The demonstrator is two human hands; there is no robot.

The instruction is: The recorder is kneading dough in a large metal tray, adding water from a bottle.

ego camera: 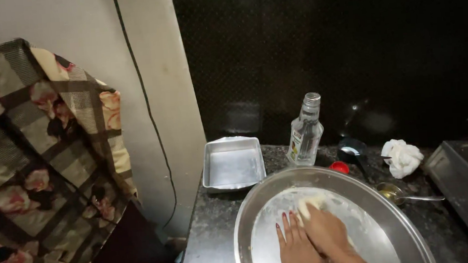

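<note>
Two hands knead dough in a round steel tray

The dough [310, 203] runs toward 11 o'clock; the right hand [326, 230] is curled, pressing it; the left hand [296, 245] lies flat, fingers spread, at 8 o'clock, inside the tray [417, 233] on the tabletop [213, 226].

Left hand [297, 248] flat, fingers spread; right hand [326, 232] curled, pressing down.

Count: 2 hands [313, 238], 1 round steel tray [250, 212], 1 square tin [233, 164], 1 clear bottle [305, 132], 1 red cap [339, 167], 1 spoon [403, 195], 1 crumpled cloth [402, 157].
</note>
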